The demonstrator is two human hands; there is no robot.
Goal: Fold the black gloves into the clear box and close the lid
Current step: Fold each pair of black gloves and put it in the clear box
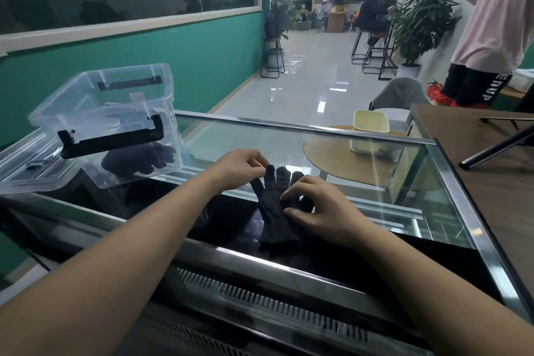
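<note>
A black glove (277,205) lies flat on the glass-topped table (375,182), its own fingertips pointing toward twelve o'clock and its cuff toward the person. The left hand (239,166) sits at the glove's ten o'clock, fingers (257,163) curled together and pinching the tip of one of the glove's outer fingers. The right hand (318,205) rests at the glove's three o'clock, its fingers bent and pressing down on the palm of the glove, with the thumb laid across the fabric. At about ten o'clock from the hands stands the clear box (115,124), tilted, its black handle (112,139) hanging on the near side. Inside it, low against the near wall, a second dark glove (141,160) appears to lie bunched, though the plastic blurs it. The clear lid (31,167) lies flat just beside the box at its eight o'clock, touching its base.
</note>
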